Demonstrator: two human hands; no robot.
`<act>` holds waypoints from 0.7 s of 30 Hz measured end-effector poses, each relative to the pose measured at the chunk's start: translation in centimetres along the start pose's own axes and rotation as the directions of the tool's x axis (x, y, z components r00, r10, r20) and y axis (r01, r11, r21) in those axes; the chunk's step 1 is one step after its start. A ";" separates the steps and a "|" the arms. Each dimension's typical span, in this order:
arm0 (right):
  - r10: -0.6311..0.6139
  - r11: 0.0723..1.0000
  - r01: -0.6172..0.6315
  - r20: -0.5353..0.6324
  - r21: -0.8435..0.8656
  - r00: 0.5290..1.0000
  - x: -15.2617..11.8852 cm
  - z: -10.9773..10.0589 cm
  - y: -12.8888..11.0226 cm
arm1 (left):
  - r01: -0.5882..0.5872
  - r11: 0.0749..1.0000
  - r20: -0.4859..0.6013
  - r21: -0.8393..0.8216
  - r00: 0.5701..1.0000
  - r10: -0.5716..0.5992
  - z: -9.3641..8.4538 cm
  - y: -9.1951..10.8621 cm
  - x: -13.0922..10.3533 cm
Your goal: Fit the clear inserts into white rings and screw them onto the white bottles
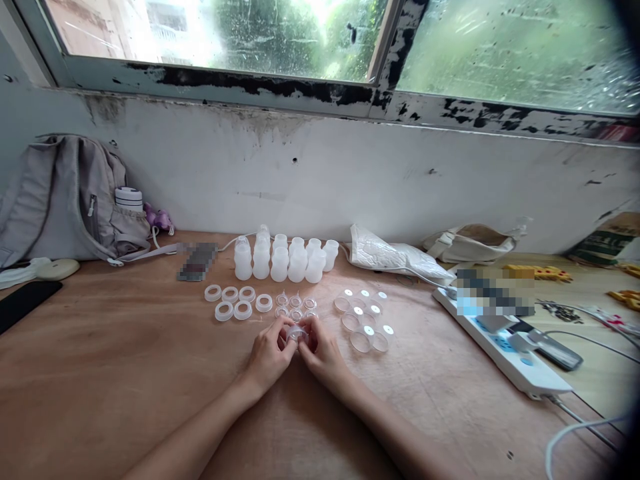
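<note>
My left hand [273,348] and my right hand [323,347] meet at the middle of the table, their fingers closed on a small translucent ring-shaped piece [296,333]. Finger cover hides part of it. Just beyond them lie several clear nipple-shaped pieces [296,302] in rows. White plastic collar rings [243,310] sit to the left of these. On the right are several clear round caps [361,341], with small white discs [369,331] by them. Behind stand several frosted white bottles [297,265], two at the left with clear tops.
A power strip [505,343] with plugs and cables runs along the right. At the back lie a white plastic package [395,257] and a beige pouch [473,241]. A grey backpack [65,200] and a dark flat object [25,303] are at the left; a blurred phone-like object [197,261] lies nearby.
</note>
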State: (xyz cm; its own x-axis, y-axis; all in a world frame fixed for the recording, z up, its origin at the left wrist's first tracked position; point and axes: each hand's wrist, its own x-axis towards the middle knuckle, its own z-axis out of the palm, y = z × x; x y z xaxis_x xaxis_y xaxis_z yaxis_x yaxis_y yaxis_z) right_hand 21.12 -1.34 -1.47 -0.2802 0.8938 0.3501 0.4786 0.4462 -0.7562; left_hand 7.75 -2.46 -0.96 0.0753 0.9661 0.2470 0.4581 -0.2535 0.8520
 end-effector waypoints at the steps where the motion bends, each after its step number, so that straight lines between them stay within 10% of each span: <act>1: -0.002 1.000 0.002 -0.001 0.002 1.000 0.0 -0.1 0.0 | 0.000 1.000 0.000 0.004 1.000 0.000 0.0 0.0 0.0; 14: 0.000 1.000 0.000 -0.005 0.028 1.000 -0.1 -0.4 -0.2 | -0.044 0.999 0.019 0.019 0.999 0.043 -0.2 0.3 -0.3; 21: 0.203 0.799 -0.286 0.210 0.529 0.956 0.6 -1.4 -0.4 | 0.008 0.986 0.022 -0.166 1.000 -0.005 -0.4 -0.3 0.3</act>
State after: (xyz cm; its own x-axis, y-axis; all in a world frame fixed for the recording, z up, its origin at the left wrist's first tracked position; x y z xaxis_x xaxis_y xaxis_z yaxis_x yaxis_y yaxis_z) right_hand 21.93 -0.89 -0.22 -0.3456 0.9361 0.0654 0.0218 0.0777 -0.9967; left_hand 7.32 -2.08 -0.97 0.0927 0.9681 0.2328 0.3053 -0.2501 0.9188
